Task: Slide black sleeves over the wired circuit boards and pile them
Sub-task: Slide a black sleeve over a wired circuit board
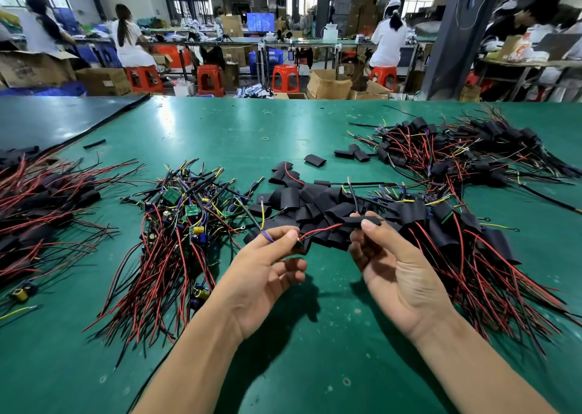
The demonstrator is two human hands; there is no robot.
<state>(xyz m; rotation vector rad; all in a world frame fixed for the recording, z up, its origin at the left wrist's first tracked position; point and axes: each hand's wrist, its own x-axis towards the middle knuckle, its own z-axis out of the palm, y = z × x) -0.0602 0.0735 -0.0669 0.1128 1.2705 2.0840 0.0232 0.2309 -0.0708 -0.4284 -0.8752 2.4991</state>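
My left hand (pixel 267 268) pinches a small wired circuit board (pixel 297 243) between thumb and fingers, its red and black wires running right. My right hand (pixel 387 256) pinches a flat black sleeve (pixel 362 219) just above and right of the board; the red wire (pixel 321 231) leads toward the sleeve's mouth. A heap of loose black sleeves (pixel 315 205) lies on the green table right behind both hands. Bare boards with red and black wires (pixel 179 224) are piled to the left. Sleeved boards (pixel 456 234) are piled to the right.
More sleeved bundles lie at the far right (pixel 447 152) and at the left edge (pixel 41 202). A dark mat (pixel 56 120) covers the table's back left corner. A few stray sleeves (pixel 315 160) lie mid-table. Seated people, red stools and cardboard boxes fill the background.
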